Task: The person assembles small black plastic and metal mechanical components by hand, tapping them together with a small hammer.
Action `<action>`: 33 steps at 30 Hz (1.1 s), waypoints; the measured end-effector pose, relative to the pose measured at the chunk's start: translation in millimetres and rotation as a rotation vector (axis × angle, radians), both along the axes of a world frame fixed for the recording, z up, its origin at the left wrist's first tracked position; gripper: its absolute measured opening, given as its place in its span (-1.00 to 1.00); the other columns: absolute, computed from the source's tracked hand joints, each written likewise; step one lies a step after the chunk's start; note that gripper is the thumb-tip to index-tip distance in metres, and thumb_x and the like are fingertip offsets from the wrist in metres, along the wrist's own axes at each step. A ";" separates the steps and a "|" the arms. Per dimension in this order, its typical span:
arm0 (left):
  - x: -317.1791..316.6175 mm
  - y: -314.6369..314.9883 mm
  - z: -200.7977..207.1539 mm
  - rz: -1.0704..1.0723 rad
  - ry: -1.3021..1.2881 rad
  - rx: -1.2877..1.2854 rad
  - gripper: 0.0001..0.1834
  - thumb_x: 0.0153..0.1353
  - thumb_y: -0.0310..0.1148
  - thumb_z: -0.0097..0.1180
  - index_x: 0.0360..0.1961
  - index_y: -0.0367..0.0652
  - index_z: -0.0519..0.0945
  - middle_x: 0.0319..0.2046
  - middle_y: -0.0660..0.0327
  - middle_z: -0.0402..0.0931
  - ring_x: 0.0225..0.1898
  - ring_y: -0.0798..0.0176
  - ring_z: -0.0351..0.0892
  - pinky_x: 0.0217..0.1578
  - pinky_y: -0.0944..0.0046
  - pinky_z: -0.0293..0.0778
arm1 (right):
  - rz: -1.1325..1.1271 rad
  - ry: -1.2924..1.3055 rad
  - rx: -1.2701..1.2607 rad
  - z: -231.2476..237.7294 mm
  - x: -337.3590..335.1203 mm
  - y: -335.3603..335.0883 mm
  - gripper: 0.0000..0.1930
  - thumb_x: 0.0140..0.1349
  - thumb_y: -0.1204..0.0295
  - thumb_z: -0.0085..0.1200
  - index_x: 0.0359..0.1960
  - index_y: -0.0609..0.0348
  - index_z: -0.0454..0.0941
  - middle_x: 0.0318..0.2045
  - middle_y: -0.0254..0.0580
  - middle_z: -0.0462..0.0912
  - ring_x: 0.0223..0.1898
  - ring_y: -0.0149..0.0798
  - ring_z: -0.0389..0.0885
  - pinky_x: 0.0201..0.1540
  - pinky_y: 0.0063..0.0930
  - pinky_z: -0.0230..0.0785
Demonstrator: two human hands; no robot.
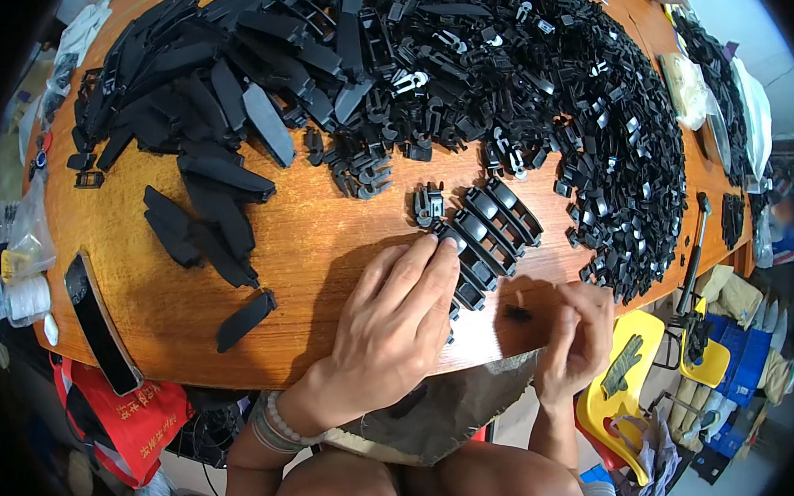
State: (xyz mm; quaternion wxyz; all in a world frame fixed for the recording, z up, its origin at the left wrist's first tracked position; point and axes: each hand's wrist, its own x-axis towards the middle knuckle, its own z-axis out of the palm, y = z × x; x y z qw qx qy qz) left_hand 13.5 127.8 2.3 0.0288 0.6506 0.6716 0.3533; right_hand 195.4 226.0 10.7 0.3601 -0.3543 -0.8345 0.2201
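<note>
Lining up the row of black plastic parts (474,227) on the tabletop (307,229) seems the step in hand, the left hand (397,316) resting fingertips at its left side, the right hand (578,336) curled nearby, neither grip clear, and the next move likely calls for careful alignment.

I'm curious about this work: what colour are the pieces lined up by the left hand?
The lined-up pieces are black; best seen in the head view.
</note>
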 end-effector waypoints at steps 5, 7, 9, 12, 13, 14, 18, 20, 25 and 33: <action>-1.4 0.6 0.2 0.001 0.008 0.004 -0.57 -0.04 -0.60 0.09 -0.06 -0.49 0.51 0.00 -0.05 0.48 0.05 -0.05 0.45 0.03 -0.03 0.36 | 0.164 -0.248 -0.012 13.0 2.2 -4.3 -0.71 -0.15 0.73 0.24 -0.30 0.30 0.61 -0.27 -0.09 0.58 -0.29 -0.15 0.53 -0.24 -0.39 0.39; -0.6 1.7 0.6 0.002 0.006 0.005 -0.58 -0.04 -0.60 0.09 -0.07 -0.49 0.51 -0.01 -0.05 0.48 0.05 -0.05 0.45 0.03 -0.03 0.37 | 0.166 -0.237 -0.103 5.3 6.5 -4.8 -0.67 -0.18 0.72 0.27 -0.29 0.29 0.59 -0.26 -0.09 0.59 -0.28 -0.11 0.53 -0.23 -0.37 0.40; -1.1 2.5 -0.4 -0.003 0.010 0.023 -0.58 -0.04 -0.61 0.09 -0.08 -0.49 0.51 -0.01 -0.04 0.48 0.04 -0.05 0.46 0.02 -0.02 0.37 | 0.155 -0.243 -0.103 5.6 4.7 -5.2 -0.69 -0.15 0.76 0.23 -0.29 0.30 0.57 -0.27 -0.07 0.59 -0.24 -0.12 0.56 -0.22 -0.39 0.45; -1.0 1.5 0.1 -0.004 0.001 0.015 -0.59 -0.05 -0.61 0.09 -0.08 -0.49 0.52 -0.02 -0.05 0.48 0.03 -0.05 0.46 0.02 -0.02 0.37 | 0.156 -0.209 -0.130 4.2 0.9 -4.9 -0.70 -0.09 0.80 0.20 -0.28 0.32 0.52 -0.26 -0.05 0.59 -0.19 -0.16 0.60 -0.21 -0.43 0.49; -1.1 1.4 0.2 -0.002 0.003 0.016 -0.59 -0.05 -0.61 0.09 -0.08 -0.49 0.52 -0.02 -0.05 0.48 0.03 -0.05 0.46 0.02 -0.02 0.37 | 0.167 -0.170 -0.155 3.8 -0.1 -4.1 -0.71 -0.07 0.80 0.19 -0.27 0.34 0.50 -0.25 -0.05 0.60 -0.20 -0.18 0.60 -0.21 -0.45 0.49; -1.3 1.8 -0.2 -0.004 0.002 0.028 -0.59 -0.05 -0.62 0.09 -0.08 -0.49 0.52 -0.02 -0.04 0.48 0.03 -0.05 0.46 0.02 -0.02 0.37 | 0.169 -0.167 -0.153 0.6 0.5 -1.8 -0.71 -0.07 0.80 0.19 -0.27 0.34 0.50 -0.25 -0.05 0.60 -0.20 -0.18 0.60 -0.21 -0.45 0.49; -1.2 1.5 -0.5 -0.003 0.003 0.033 -0.60 -0.05 -0.62 0.09 -0.09 -0.49 0.53 -0.03 -0.04 0.49 0.02 -0.05 0.47 0.01 -0.01 0.38 | 0.076 -0.022 -0.614 11.4 -3.5 1.1 -0.75 0.01 0.82 0.15 -0.26 0.39 0.49 -0.26 -0.08 0.63 -0.23 -0.35 0.60 -0.15 -0.54 0.45; -1.1 0.5 -0.9 -0.008 0.012 0.035 -0.61 -0.02 -0.58 0.09 -0.10 -0.52 0.51 -0.04 -0.08 0.48 0.01 -0.06 0.46 0.01 -0.03 0.38 | 0.115 -0.112 -0.552 15.7 -9.4 10.4 -0.75 0.00 0.81 0.17 -0.25 0.39 0.50 -0.26 -0.08 0.63 -0.24 -0.37 0.60 -0.13 -0.55 0.44; 1.9 -2.0 0.3 0.013 0.008 -0.005 -0.58 0.07 -0.45 0.09 -0.03 -0.46 0.50 0.05 -0.08 0.43 0.12 -0.03 0.41 0.17 -0.22 0.16 | 0.112 0.025 -0.326 9.7 -21.8 12.5 -0.80 -0.07 0.73 0.26 -0.38 0.32 0.56 -0.30 -0.09 0.63 -0.26 -0.24 0.63 -0.22 -0.46 0.46; 2.9 1.2 3.4 -0.097 -0.002 -0.176 -0.52 0.17 -0.36 0.05 0.09 -0.39 0.44 0.23 0.00 0.29 0.31 0.03 0.20 0.28 -0.31 -0.07 | 0.150 -0.037 0.060 -0.1 -42.6 14.4 -0.80 -0.13 0.75 0.29 -0.43 0.34 0.58 -0.35 -0.08 0.62 -0.37 -0.24 0.58 -0.32 -0.47 0.41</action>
